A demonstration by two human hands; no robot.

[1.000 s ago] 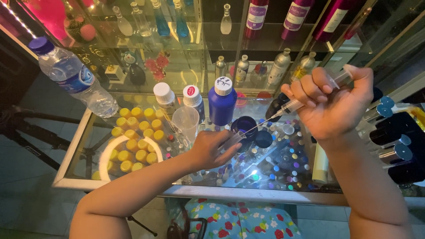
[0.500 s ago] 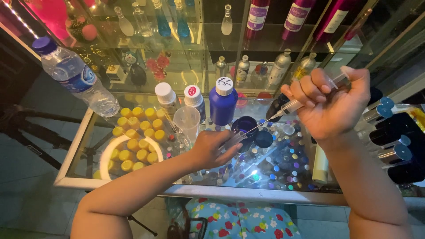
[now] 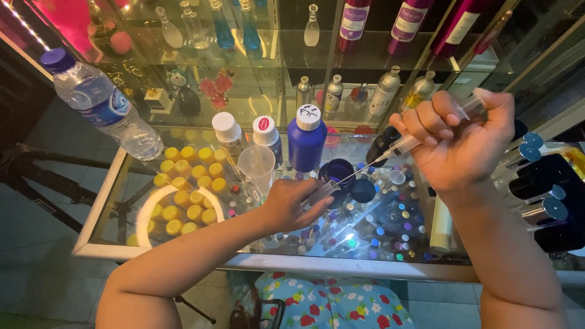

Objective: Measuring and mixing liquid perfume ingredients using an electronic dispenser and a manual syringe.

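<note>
Right hand [image 3: 463, 143] gripping syringe [image 3: 420, 137], left hand [image 3: 295, 204] holding vial [image 3: 322, 192]

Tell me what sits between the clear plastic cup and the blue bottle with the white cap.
In the head view, a small dark bottle with a red-and-white cap stands between the clear cup and the blue bottle.

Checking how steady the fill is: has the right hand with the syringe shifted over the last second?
No. The right hand grips the syringe at the same spot right of the blue bottle, needle angled down to the small vial in the left hand.
</note>
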